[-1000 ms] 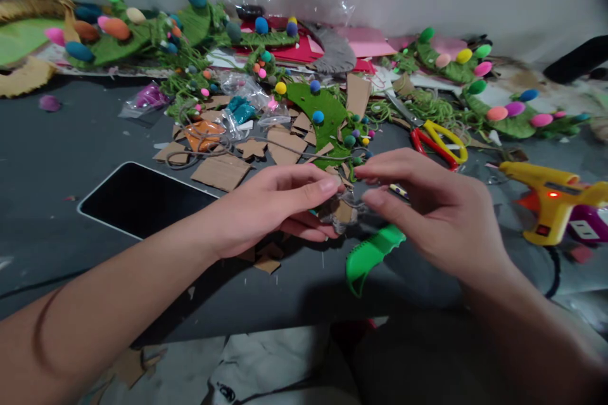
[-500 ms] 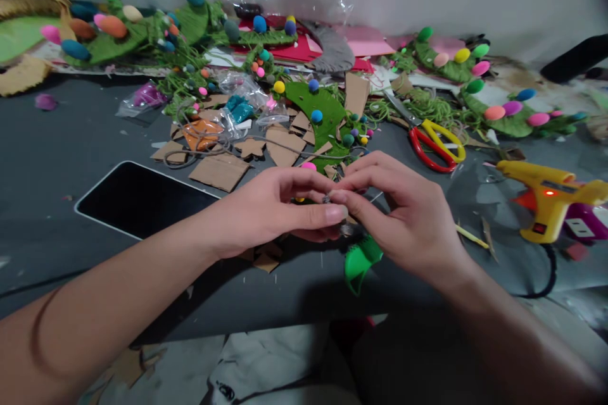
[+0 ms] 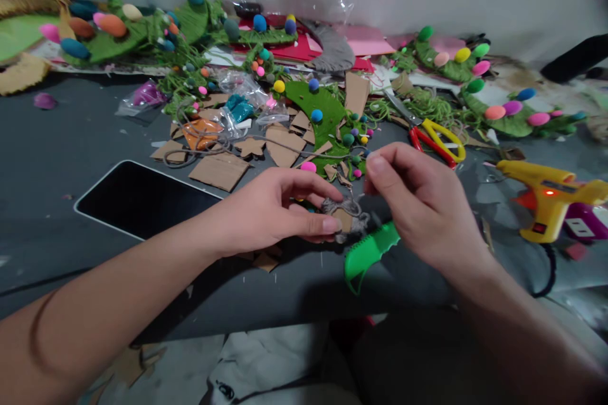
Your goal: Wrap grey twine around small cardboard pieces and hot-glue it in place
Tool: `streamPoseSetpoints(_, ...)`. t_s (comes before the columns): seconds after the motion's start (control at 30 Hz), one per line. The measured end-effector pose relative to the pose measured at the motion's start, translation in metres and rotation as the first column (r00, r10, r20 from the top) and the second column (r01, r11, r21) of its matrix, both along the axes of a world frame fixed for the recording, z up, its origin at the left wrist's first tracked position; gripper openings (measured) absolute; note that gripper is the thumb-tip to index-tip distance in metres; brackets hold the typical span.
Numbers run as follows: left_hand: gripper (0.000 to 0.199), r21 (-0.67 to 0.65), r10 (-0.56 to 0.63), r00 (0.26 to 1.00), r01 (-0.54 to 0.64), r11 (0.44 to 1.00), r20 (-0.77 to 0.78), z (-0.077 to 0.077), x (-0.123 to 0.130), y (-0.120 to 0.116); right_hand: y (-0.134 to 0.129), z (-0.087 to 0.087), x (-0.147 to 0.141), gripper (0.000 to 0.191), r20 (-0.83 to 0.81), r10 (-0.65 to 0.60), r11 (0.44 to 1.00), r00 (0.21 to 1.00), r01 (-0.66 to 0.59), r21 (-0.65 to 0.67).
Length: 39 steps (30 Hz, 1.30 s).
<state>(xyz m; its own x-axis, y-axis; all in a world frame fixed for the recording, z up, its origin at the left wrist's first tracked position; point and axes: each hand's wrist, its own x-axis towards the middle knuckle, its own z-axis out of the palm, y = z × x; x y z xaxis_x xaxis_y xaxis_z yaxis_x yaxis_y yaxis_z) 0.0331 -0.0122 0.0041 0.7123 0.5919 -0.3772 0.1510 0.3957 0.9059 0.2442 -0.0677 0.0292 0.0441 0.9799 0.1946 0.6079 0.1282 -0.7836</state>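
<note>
Cardboard [image 3: 344, 221] wound in yarn [image 3: 335, 205] sits pinched between thumb and fingers of left hand [image 3: 273, 210], right hand [image 3: 422, 209] curled nearby, hold unclear.

Along the near edge, the worktop [image 3: 289, 304] offers an open lane below the left hand [image 3: 280, 212] — a green toothed tool [image 3: 368, 256] lies at its right. Farther back, cardboard pieces [image 3: 221, 171] and a green crescent [image 3: 327, 117] block passage. A gap separates the right hand [image 3: 422, 209] from the glue gun [image 3: 544, 193] (its black cord [image 3: 553, 267] curls below).
</note>
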Motion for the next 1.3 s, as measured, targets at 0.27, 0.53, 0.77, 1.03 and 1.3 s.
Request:
streamPoseSetpoints(0.27,0.034,0.05,-0.013,0.999,0.015,0.999,-0.037,0.002,-0.003,0.002,0.006,0.005,0.045,0.044,0.081,-0.303,0.951,0.95,0.295,0.089)
streamPoseSetpoints(0.53,0.038,0.124,-0.02,0.998,0.027,0.992,-0.056,0.01,-0.006,0.003,0.009,-0.002,0.086,0.029,0.217,-0.478,0.868,0.851,0.419,0.267)
streamPoseSetpoints(0.77,0.044,0.112,-0.029,0.992,0.043,0.993,-0.123,0.007,-0.006,0.001,0.005,-0.002,0.044,0.026,0.096,0.019,0.997,0.995,-0.012,-0.074)
streamPoseSetpoints(1.03,0.042,0.133,-0.045,0.977,0.074,0.988,-0.209,0.008,-0.008,-0.004,-0.001,-0.005,-0.002,0.029,-0.114,0.11,0.962,0.987,-0.134,-0.239)
streamPoseSetpoints(1.3,0.047,0.159,-0.016,0.98,0.048,0.986,-0.197,0.01,-0.006,-0.004,-0.002,-0.005,-0.004,0.023,-0.199,0.085,0.963,0.976,-0.132,-0.234)
